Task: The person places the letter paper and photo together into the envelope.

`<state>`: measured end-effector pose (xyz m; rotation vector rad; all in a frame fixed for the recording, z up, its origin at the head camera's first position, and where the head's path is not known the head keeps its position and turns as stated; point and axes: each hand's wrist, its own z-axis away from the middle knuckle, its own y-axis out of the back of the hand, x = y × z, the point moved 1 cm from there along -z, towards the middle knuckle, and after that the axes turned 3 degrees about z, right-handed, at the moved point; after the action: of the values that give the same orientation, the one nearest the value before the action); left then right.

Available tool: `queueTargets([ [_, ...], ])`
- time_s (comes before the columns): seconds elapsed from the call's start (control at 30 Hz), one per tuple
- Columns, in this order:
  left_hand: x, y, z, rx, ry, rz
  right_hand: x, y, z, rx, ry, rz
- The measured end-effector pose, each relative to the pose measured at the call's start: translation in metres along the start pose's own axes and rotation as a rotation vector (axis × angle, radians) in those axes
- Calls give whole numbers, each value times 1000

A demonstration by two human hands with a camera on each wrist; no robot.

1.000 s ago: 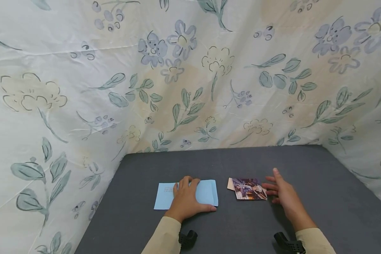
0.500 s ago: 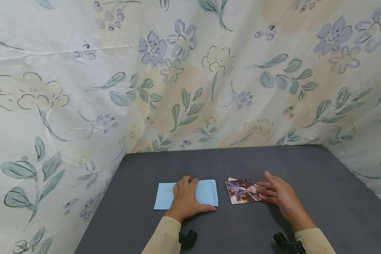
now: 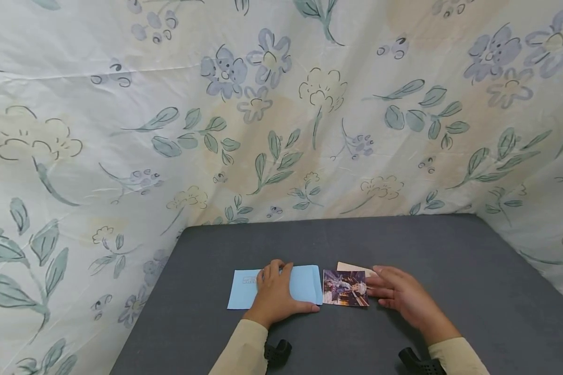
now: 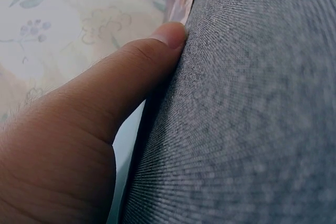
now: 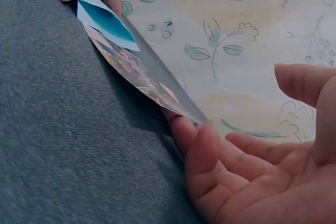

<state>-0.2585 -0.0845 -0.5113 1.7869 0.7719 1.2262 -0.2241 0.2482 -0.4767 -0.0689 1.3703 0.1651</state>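
Observation:
A light blue envelope (image 3: 305,284) lies flat on the dark grey table. My left hand (image 3: 274,294) spans it, thumb at the near edge and fingers at the far edge. The right wrist view shows the envelope's mouth (image 5: 107,17) gaping towards my right hand. A colourful printed photo card (image 3: 346,288) lies with its left edge at this mouth; I cannot tell whether it is inside. My right hand (image 3: 403,299) touches the card's right end with extended fingers (image 5: 205,150), its thumb (image 5: 299,82) standing away from the card.
A beige piece of paper or card (image 3: 349,267) lies behind the photo card, partly covered. The dark grey table (image 3: 474,291) is bordered at the back and sides by a hanging floral cloth (image 3: 281,130). A black camera mount sits on each wrist.
My right hand has moved left, sliding the photo card to the envelope's mouth and turning it slightly. More of the beige piece now shows. My left hand and the envelope have stayed put.

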Motion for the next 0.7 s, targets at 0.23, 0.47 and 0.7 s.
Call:
queueTargets([
  [0.23, 0, -1, 0, -3, 3, -1, 5, -10, -2, -12, -1, -13],
  [0.47, 1, 0, 0, -4, 1, 6, 9, -16, -5, -32, 46, -58],
  [0.7, 1, -1, 1, -1, -5, 1, 11, -17, -6, -13, 65, -63],
])
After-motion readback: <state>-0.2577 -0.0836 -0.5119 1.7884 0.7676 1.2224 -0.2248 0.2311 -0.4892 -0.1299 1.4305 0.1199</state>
